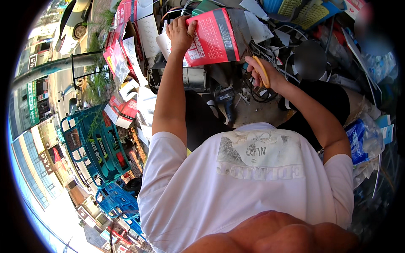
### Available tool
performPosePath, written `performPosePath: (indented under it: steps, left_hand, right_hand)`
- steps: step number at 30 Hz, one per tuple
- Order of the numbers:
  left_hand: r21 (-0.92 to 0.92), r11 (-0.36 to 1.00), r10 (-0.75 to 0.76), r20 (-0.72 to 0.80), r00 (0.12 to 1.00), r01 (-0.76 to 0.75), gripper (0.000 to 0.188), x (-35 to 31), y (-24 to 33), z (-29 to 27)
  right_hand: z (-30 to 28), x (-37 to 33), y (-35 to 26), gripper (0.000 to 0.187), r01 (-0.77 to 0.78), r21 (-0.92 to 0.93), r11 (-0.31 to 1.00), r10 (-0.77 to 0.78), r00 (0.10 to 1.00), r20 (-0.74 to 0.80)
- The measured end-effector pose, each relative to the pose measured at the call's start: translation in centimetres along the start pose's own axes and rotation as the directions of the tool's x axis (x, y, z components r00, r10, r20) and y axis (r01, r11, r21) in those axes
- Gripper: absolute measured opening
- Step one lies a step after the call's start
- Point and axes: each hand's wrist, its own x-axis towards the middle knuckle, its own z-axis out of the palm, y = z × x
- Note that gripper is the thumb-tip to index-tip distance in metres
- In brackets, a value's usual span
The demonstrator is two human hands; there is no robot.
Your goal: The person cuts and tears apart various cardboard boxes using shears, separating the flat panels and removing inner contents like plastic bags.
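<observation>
Box (214,39) held in our left hand (181,34) seems not yet cut, our right hand (276,79) gripping scissors (263,71).

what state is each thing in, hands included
Left hand: gripping red box
Right hand: holding scissors
Red box: held, printed face showing
Scissors: in use grip, blade opening unclear
Cables: loose, tangled
Plastic bag: crumpled

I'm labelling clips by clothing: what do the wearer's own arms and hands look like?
The left hand and right hand are ungloved, with no watch or bracelet visible. Both forearms are uncovered, below the loose, plain short sleeves of a white T-shirt.
</observation>
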Motion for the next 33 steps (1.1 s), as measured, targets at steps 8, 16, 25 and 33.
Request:
performPosePath:
  steps: [8,16,25,33]
  left_hand:
    - [-0.015,1.000,-0.010,-0.046,0.999,0.009,0.042,0.0,0.2,0.8]
    - [-0.052,0.997,-0.058,-0.066,0.996,0.054,0.041,-0.3,-0.2,0.9]
    - [-0.056,0.997,-0.065,-0.061,0.996,0.062,0.040,-0.7,0.0,1.0]
    - [-0.048,0.986,-0.164,-0.106,0.981,0.159,0.042,-1.2,-2.6,1.3]
  right_hand:
    - [0.2,1.5,-0.7,0.052,0.004,0.060,0.998,-0.007,0.998,0.060]
    - [0.7,2.3,-1.2,0.054,0.082,0.129,0.988,-0.088,0.995,0.040]
    - [0.0,3.1,-2.5,0.055,0.077,0.028,0.997,-0.078,0.997,0.025]
    - [2.0,1.8,-2.7,0.059,0.000,0.247,0.969,-0.025,0.995,0.098]
